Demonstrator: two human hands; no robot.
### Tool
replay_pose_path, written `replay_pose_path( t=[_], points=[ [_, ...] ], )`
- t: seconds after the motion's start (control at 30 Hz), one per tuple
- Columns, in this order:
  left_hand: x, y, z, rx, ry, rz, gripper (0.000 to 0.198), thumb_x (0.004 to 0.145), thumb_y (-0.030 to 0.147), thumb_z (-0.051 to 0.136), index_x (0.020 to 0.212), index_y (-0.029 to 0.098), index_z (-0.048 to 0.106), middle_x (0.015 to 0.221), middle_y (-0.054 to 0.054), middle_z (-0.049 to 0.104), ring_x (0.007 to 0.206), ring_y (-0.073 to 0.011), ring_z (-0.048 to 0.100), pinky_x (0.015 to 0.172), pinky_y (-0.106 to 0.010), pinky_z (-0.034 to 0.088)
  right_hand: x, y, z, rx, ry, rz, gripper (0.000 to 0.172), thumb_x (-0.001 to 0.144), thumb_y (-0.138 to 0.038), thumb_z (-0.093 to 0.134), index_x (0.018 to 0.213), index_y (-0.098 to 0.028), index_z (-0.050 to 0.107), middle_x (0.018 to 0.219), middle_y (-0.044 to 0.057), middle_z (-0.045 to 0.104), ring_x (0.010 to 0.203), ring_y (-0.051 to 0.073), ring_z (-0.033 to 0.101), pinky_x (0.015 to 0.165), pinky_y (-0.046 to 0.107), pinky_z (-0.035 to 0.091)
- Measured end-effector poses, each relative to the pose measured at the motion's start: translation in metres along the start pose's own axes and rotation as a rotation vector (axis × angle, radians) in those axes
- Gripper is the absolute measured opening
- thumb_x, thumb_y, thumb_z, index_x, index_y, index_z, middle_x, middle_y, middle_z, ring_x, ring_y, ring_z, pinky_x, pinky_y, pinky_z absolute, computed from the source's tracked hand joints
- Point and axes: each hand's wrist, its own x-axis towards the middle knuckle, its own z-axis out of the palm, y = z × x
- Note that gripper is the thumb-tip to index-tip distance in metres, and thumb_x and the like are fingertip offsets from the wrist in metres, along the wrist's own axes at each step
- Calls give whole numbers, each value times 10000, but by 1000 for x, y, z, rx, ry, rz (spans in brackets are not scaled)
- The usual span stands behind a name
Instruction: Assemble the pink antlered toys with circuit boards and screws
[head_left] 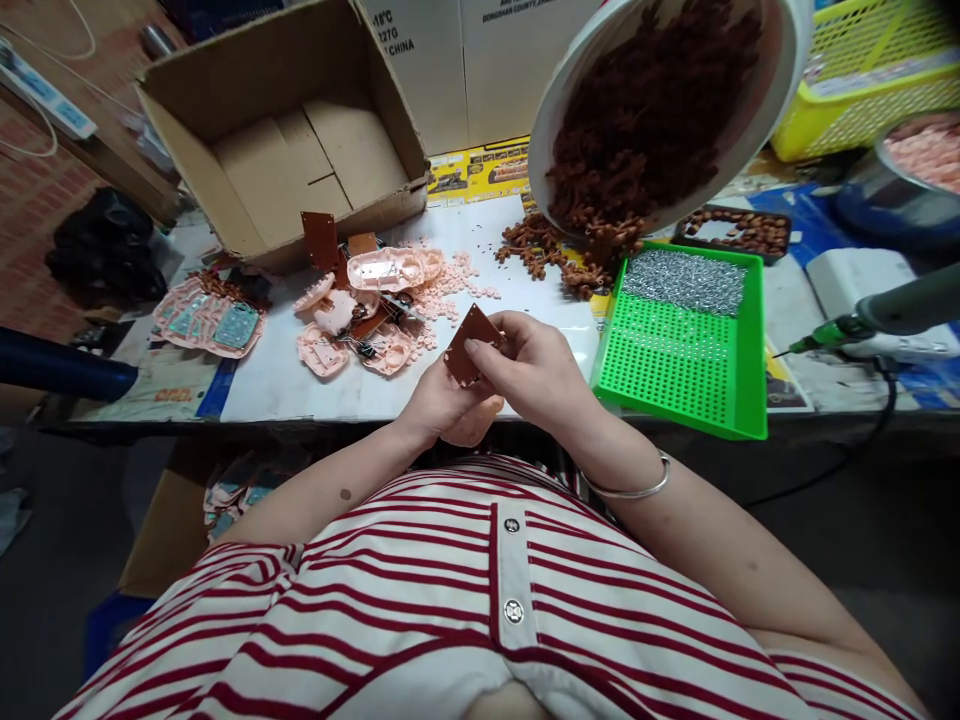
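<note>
Both my hands meet at the table's front edge around a brown circuit board (469, 358) with small holes near its corners. My right hand (544, 370) is closed on the board, its thumb lying across the face. My left hand (431, 400) is closed from below; its fingers are mostly hidden, and a pink plastic shell (472, 425) shows under it, seemingly in its grip. To the left of my hands lies a pile of pink shells (386, 270) with wires and brown boards (321, 240). Small pink pieces (450, 285) are scattered beside it.
A green basket (675, 380) holding silver screws (686, 280) stands at right. Behind it a tipped white bucket (787, 90) spills brown plastic parts (592, 265). An electric screwdriver (862, 320) points in from the right. An open cardboard box (285, 120) and stacked shells (214, 320) are at left.
</note>
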Motion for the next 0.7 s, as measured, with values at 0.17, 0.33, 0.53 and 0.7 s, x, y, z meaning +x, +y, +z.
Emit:
replay_pose_path(
  t=[0.17, 0.33, 0.53, 0.7],
  points=[
    [-1, 0, 1, -23, 17, -8, 611, 692, 538, 866, 1128, 152, 680, 1231, -139, 745, 1177, -294, 677, 994, -375, 515, -2, 3, -4, -26, 30, 30, 80, 774, -267, 629, 810, -196, 644, 661, -9, 637, 608, 132, 534, 565, 269, 401],
    [-1, 1, 3, 16, 123, -75, 513, 662, 374, 882, 1069, 154, 659, 1109, -104, 765, 1079, -265, 693, 963, -373, 510, -4, 11, -12, 23, 52, 53, 166, 796, -345, 637, 849, -188, 639, 665, 3, 639, 593, 134, 547, 526, 268, 411],
    [-4, -4, -1, 18, 190, -164, 385, 702, 291, 816, 1018, 153, 645, 1023, -64, 742, 958, -201, 679, 862, -312, 501, -7, 24, -22, 227, 62, 94, 252, 783, -425, 703, 853, -196, 626, 579, -32, 614, 483, 101, 518, 442, 238, 395],
    [-3, 2, -8, -148, 92, -279, 358, 655, 274, 840, 938, 155, 657, 862, -9, 703, 771, -141, 637, 734, -256, 477, -14, 35, -38, 89, -4, -146, 176, 862, -352, 686, 975, -217, 700, 833, 17, 744, 663, 127, 636, 551, 255, 502]
  ],
)
